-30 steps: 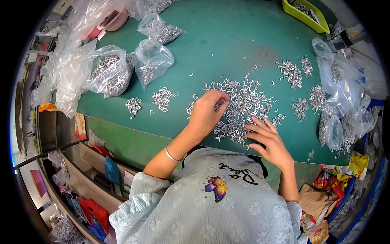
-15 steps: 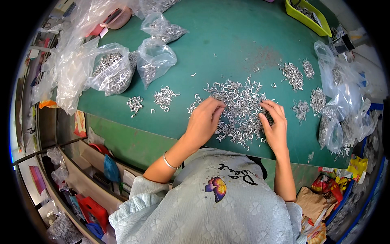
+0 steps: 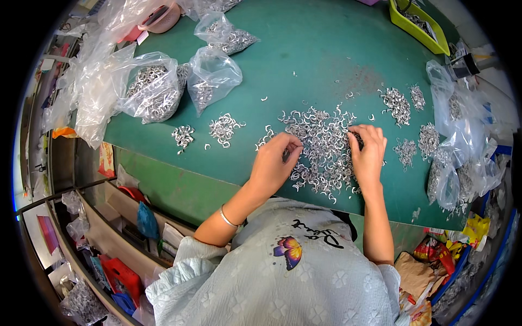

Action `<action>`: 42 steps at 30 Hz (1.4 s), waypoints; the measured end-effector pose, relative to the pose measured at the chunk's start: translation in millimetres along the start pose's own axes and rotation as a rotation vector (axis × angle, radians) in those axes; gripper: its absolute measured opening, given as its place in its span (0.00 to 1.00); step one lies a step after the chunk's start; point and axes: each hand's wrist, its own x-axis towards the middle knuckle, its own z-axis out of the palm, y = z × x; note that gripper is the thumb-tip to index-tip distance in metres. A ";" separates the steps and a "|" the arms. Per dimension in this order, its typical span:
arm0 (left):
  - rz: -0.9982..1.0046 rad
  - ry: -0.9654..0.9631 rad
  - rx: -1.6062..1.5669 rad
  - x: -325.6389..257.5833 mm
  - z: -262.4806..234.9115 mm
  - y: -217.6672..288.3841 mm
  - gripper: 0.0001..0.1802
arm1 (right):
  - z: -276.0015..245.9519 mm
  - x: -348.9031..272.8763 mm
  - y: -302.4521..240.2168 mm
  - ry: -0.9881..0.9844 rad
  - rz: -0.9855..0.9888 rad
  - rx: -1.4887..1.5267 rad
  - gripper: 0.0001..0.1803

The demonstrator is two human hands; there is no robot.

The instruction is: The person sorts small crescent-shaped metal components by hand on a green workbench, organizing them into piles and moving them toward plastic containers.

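Observation:
A broad pile of small silvery curved metal pieces (image 3: 325,155) lies on the green tabletop between my hands. At its left edge my left hand (image 3: 273,164) is curled, thumb and fingertips brought together over the pieces. Whatever it pinches is too small to make out. My right hand (image 3: 370,155) rests along the right edge, fingers bent and thumb drawn close to the fingertips; anything between them is hidden. Left of my left hand are a small heap of curved pieces (image 3: 224,129) and a smaller heap (image 3: 182,136).
Clear plastic bags of metal pieces (image 3: 154,95) stand at the back left. Several small heaps (image 3: 396,106) and more plastic bags (image 3: 454,146) lie to the right. A yellow-green tray (image 3: 418,27) sits at the far right. Below the table's left side is a divided shelf (image 3: 111,217).
My right thumb has closed toward its fingertips, and that hand has moved slightly up. My left fingers have curled into a rounder pinch. The whole view has shifted a little.

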 end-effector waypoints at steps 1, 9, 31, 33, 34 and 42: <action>0.007 0.002 0.002 -0.2 0.3 0.2 0.07 | 2.2 2.1 -0.1 -0.007 -0.008 -0.029 0.06; 0.070 -0.036 -0.005 -2.5 6.8 2.5 0.06 | -1.4 10.9 -3.8 -0.029 -0.094 -0.087 0.04; 0.317 -0.024 0.105 -23.8 16.2 10.3 0.23 | -6.3 -46.0 -39.5 -0.390 0.974 1.870 0.11; 0.244 0.041 0.221 -22.0 -1.2 -2.3 0.25 | -8.2 -45.0 -29.1 -0.393 0.814 1.649 0.10; 0.188 0.002 0.304 -21.2 -5.6 -4.7 0.27 | -12.1 -42.3 -28.4 -0.400 0.745 1.437 0.10; 0.297 -0.305 0.647 -18.7 25.0 -10.8 0.30 | -8.3 -32.0 -47.2 -0.337 0.386 0.782 0.05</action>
